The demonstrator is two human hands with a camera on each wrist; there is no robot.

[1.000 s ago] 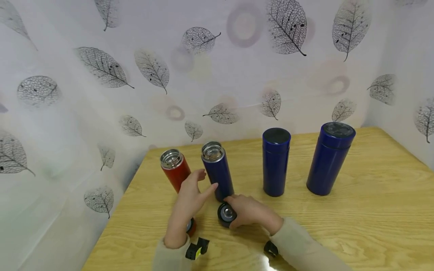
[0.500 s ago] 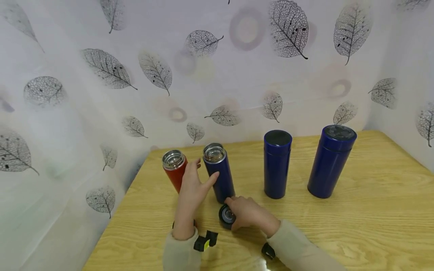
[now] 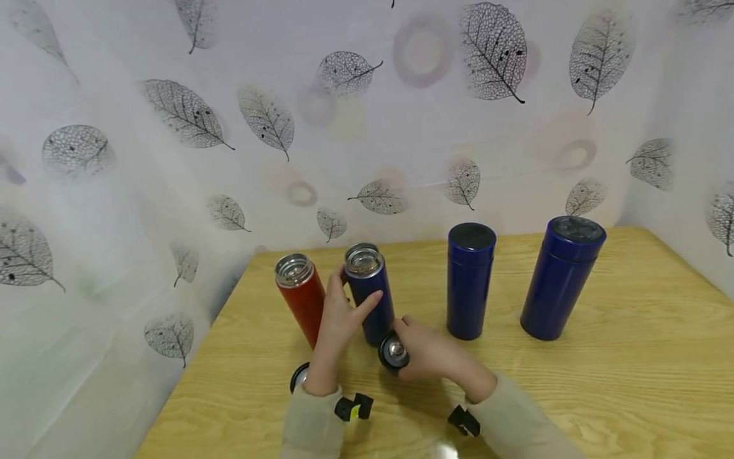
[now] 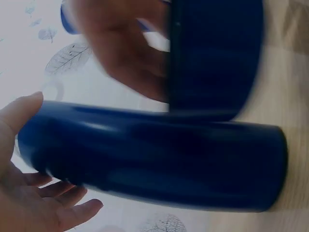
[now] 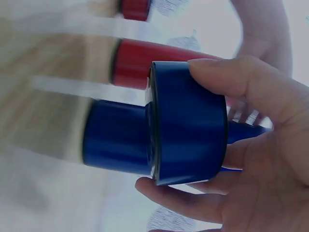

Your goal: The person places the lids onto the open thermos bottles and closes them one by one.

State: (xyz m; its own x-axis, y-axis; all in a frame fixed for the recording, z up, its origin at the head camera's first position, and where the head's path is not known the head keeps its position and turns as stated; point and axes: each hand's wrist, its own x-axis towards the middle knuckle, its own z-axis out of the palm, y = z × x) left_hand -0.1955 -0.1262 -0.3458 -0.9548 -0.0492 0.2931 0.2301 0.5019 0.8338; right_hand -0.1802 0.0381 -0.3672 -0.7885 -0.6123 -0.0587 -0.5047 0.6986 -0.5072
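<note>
In the head view, my left hand (image 3: pixel 343 319) stands around the upper part of an open blue thermos (image 3: pixel 373 306), thumb on its near side. The left wrist view shows that hand's spread fingers (image 4: pixel 72 193) beside the bottle; I cannot tell whether they touch it. My right hand (image 3: pixel 432 350) grips the blue thermos lid (image 5: pixel 190 123) by its side, in front of the bottle's base, with its dark inner side facing up toward the head camera. An open red thermos (image 3: pixel 304 303) stands to the left, and its lid (image 3: pixel 299 376) is partly hidden by my left forearm.
Two lidded blue thermoses stand to the right: a slimmer one (image 3: pixel 470 287) and a wider one (image 3: pixel 559 284). All stand on a wood-grain table (image 3: pixel 619 395). A leaf-patterned cloth (image 3: pixel 413 140) hangs behind and along the sides.
My left hand has shifted right, from between the red and blue bottles to around the open blue one. My right hand has moved the blue lid slightly up and right, closer to that bottle.
</note>
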